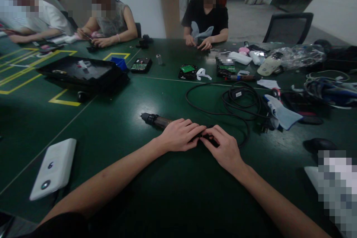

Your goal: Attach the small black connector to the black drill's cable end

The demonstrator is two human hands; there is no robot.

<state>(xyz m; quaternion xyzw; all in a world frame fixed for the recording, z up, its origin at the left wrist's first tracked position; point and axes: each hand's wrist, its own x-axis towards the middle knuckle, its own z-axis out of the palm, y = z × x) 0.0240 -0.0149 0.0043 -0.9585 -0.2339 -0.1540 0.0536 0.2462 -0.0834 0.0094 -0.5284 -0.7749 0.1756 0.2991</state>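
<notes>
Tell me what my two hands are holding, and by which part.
Your left hand holds the long dark tool by its rear part, away from the tip. Your right hand pinches something dark at that end; whether tool or cable is hidden.

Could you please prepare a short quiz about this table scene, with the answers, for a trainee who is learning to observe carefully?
1. True or false: the black cable lies stretched in one straight line on the green table.
2. What colour is the small box by the corner of the black tray? A) red B) blue C) white
3. Which grip is nearer to the tip of the dark tool?

Key:
1. False; it lies in loops.
2. B
3. The left grip.
</notes>
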